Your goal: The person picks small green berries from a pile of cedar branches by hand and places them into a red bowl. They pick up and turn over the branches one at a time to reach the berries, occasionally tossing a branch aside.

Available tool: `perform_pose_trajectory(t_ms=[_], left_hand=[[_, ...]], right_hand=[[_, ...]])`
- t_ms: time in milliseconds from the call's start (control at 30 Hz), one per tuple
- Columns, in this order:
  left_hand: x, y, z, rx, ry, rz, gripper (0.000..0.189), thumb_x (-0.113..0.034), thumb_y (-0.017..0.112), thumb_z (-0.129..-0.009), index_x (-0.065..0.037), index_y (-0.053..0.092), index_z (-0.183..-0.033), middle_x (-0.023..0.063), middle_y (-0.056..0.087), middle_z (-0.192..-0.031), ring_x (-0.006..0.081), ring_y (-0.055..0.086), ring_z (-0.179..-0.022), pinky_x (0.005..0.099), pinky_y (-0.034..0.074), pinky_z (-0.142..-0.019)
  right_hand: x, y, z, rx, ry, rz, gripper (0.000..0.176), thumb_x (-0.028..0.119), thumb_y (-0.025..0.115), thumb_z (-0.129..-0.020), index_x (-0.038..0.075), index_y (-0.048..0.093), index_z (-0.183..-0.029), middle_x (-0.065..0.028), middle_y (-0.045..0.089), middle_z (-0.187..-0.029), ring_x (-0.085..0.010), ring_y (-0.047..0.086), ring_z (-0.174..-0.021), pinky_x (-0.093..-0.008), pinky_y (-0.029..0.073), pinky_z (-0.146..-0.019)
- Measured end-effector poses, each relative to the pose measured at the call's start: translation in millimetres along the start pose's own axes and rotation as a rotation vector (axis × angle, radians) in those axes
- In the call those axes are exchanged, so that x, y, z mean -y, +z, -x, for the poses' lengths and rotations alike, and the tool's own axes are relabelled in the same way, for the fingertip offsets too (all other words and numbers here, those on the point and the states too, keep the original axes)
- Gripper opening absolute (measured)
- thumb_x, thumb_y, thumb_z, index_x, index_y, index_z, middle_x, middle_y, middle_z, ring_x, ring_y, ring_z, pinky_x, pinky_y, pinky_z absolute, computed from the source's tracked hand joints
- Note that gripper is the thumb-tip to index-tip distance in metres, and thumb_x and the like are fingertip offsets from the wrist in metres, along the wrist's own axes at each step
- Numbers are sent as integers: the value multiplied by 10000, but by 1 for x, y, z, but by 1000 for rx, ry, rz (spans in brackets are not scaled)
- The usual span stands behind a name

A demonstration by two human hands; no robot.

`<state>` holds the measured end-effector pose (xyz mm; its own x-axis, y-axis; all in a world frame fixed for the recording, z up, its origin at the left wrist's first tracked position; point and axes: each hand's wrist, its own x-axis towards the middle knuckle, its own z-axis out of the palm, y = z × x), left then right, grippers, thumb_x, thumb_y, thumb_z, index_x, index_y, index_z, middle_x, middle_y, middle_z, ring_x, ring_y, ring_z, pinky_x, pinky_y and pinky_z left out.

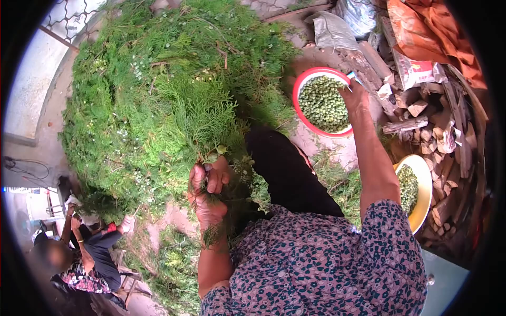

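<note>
My left hand is closed around the stems of a leafy evergreen branch, whose flat, feathery sprays fan out above the fist. Loose green sprigs also hang below that hand. Out to the right, my right hand is over the right rim of a red basin with a white inside. Its fingers are bent down and mostly hidden; I cannot tell what they hold. A small blue-and-white item shows right beside the fingers. Small round green cones fill the basin.
A large heap of cut evergreen branches covers the ground ahead. A yellow basin holds more cones at right, beside stacked firewood. Sacks and orange sheeting lie at top right. Another person sits at lower left.
</note>
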<state>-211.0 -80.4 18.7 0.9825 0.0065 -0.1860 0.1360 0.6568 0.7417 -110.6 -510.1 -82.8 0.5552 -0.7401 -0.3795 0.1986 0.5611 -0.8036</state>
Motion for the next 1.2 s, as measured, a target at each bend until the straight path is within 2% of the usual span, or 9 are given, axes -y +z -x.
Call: perform_pose_trajectory(t_ms=[133,233,300,633,700,833,900,1000,1200], left_hand=[[1,-2,-3,28,-45,58,260,-334,596,-853,-86,560,-785,-62,323,-491,71,243,-446,259,317,-560],[1,1,-3,12,-60,74,270,-341,630,-830,-86,562,-771,-62,323,-487,65,229,-424,260,327,-560],[0,2,-1,25,-69,87,269,-343,622,-836,-90,561,-767,-62,319,-487,64,230,-425,259,327,-564],[8,1,8,-7,-112,43,273,-373,555,-876,-107,530,-820,-68,307,-512,71,245,-457,248,309,-552],[10,4,5,22,-121,72,296,-332,643,-810,-61,551,-887,-55,304,-494,88,275,-445,270,333,-542],[10,12,5,23,-127,34,285,-329,646,-808,-67,544,-854,-57,305,-494,88,273,-446,272,334,-543],[12,16,6,38,-143,55,269,-325,639,-815,-77,535,-800,-60,308,-493,82,263,-440,267,328,-542],[4,6,5,64,-64,77,257,-320,623,-829,-91,524,-767,-61,314,-491,75,253,-433,265,324,-546],[1,-5,-1,27,-90,168,256,-333,596,-855,-98,528,-784,-56,318,-491,70,250,-431,257,322,-545]], right_hand=[[-4,57,148,708,-67,301,121,108,607,-844,18,627,-921,-55,635,-793,-129,611,-624,-249,517,-527],[-24,77,238,1023,-70,494,175,85,661,-774,32,619,-936,-40,620,-816,-113,603,-649,-232,488,-539],[-39,84,270,1170,-509,517,215,73,682,-731,19,601,-922,-73,612,-811,-147,607,-689,-260,487,-598],[-65,94,291,976,-535,486,143,17,651,-746,-2,574,-865,-92,589,-716,-161,566,-626,-261,456,-581],[-69,92,291,876,-22,342,118,16,652,-756,-7,573,-840,-93,580,-689,-137,527,-576,-258,432,-539],[-78,90,287,801,56,339,129,0,654,-736,-9,571,-834,-101,578,-708,-175,531,-586,-283,429,-543],[-80,91,281,849,-936,566,138,-11,650,-719,-9,568,-830,-106,574,-743,-222,546,-624,-305,439,-573],[-81,88,244,712,-996,660,142,-29,634,-704,-6,562,-824,-122,564,-778,-264,558,-676,-340,447,-601],[-46,90,270,899,571,-80,204,24,575,-823,26,500,-1012,-9,540,-776,-83,525,-677,-250,427,-547]])
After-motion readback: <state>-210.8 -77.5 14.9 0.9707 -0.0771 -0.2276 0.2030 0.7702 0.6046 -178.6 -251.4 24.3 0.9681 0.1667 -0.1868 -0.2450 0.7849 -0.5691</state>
